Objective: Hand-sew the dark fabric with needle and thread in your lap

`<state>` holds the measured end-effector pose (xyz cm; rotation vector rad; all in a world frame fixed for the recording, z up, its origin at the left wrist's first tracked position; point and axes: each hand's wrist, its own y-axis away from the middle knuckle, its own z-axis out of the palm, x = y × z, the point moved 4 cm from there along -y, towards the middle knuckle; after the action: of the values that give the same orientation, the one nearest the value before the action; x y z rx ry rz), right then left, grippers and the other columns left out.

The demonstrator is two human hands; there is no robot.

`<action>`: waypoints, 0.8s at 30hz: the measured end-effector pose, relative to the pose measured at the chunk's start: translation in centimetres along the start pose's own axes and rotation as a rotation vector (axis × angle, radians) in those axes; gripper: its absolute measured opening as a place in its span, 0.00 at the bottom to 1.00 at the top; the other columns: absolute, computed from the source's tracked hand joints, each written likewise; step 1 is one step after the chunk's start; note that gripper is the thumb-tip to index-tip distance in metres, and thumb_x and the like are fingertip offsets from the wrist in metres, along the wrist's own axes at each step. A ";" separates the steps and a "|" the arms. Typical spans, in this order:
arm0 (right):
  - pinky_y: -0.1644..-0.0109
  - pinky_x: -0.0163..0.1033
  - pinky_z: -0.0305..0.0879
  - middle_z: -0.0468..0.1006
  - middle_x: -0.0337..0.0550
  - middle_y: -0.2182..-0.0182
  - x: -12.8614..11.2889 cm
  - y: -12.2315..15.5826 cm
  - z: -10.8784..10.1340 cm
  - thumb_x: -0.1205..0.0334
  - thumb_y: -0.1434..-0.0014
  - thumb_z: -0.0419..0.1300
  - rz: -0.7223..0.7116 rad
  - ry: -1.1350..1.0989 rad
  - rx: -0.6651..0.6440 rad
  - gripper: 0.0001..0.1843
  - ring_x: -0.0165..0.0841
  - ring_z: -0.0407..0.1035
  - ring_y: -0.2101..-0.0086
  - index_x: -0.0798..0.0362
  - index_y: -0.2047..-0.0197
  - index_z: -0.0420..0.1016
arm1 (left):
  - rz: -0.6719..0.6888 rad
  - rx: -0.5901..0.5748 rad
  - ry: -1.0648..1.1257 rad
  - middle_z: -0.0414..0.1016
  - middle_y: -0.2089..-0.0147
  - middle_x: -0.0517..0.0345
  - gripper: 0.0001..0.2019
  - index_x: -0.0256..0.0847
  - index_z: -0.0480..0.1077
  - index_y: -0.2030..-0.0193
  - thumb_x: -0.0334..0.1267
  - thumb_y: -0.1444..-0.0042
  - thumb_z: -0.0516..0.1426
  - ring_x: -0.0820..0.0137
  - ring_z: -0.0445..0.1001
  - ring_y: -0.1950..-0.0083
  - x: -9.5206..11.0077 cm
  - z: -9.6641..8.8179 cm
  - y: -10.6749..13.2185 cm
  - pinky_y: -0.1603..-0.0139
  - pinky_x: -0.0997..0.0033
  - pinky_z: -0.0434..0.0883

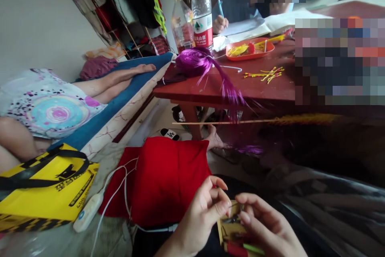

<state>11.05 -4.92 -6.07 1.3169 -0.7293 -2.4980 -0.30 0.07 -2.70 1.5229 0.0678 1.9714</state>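
Note:
My left hand [207,209] and my right hand [264,225] are close together over my lap, thumbs pinched against the fingers. A tiny thin dark piece seems to run between their fingertips, too small to name. Under them sits a small tan open box [220,235] with dark bits, something red [236,248] and a bright green strip [254,249] in or by it; my right hand partly covers it. A bundle of shiny purple strands [195,62] lies on the red-brown table [192,90], its ends hanging over the edge.
Two plastic bottles [202,20] stand by an orange tray [230,53] of yellow and red bits. Short yellow-red stems [266,74] lie nearby. A thin stick [216,123] crosses below the table edge. White cords [105,205], a red cloth [168,181] and a yellow bag [39,197] are left.

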 end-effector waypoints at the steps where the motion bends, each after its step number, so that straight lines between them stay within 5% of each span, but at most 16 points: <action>1: 0.78 0.30 0.64 0.65 0.32 0.81 0.0 -0.1 0.1 0.50 0.59 0.67 -0.005 -0.001 -0.004 0.18 0.24 0.62 0.81 0.53 0.69 0.73 | -0.004 -0.011 0.000 0.64 0.74 0.64 0.12 0.39 0.61 0.62 0.39 0.49 0.59 0.76 0.63 0.69 -0.1 0.1 0.1 0.63 0.74 0.59; 7: 0.73 0.30 0.66 0.72 0.40 0.78 -0.6 -0.6 0.0 0.54 0.53 0.64 -0.135 0.209 -0.101 0.12 0.28 0.66 0.77 0.55 0.73 0.74 | -0.052 -0.031 -0.080 0.65 0.69 0.61 0.10 0.38 0.64 0.61 0.41 0.47 0.56 0.74 0.65 0.68 -0.9 0.2 0.3 0.62 0.72 0.61; 11: 0.73 0.31 0.67 0.72 0.41 0.76 -0.4 -0.1 -0.3 0.53 0.53 0.63 -0.168 0.310 -0.051 0.13 0.29 0.66 0.76 0.55 0.73 0.74 | -0.088 0.052 -0.171 0.67 0.68 0.60 0.13 0.37 0.68 0.65 0.44 0.50 0.59 0.72 0.65 0.64 -1.7 -0.2 0.6 0.60 0.72 0.60; 18: 0.79 0.29 0.67 0.70 0.38 0.74 -0.7 1.1 0.2 0.49 0.52 0.61 -0.143 0.233 0.047 0.15 0.29 0.66 0.76 0.52 0.68 0.70 | -0.161 0.132 0.133 0.70 0.71 0.58 0.12 0.35 0.70 0.70 0.41 0.57 0.64 0.73 0.65 0.67 -2.7 -0.7 0.3 0.62 0.73 0.59; 24: 0.74 0.25 0.70 0.72 0.38 0.74 -1.9 1.4 -0.5 0.56 0.46 0.57 -0.505 0.578 0.039 0.08 0.27 0.69 0.76 0.51 0.70 0.72 | -0.187 0.114 0.269 0.69 0.74 0.59 0.12 0.34 0.70 0.73 0.40 0.59 0.65 0.76 0.64 0.72 -2.6 -0.4 0.3 0.67 0.77 0.58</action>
<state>12.51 -5.48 -4.23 2.3261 -0.3373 -2.2157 -0.42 -1.35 -4.96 1.2597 0.4267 2.0352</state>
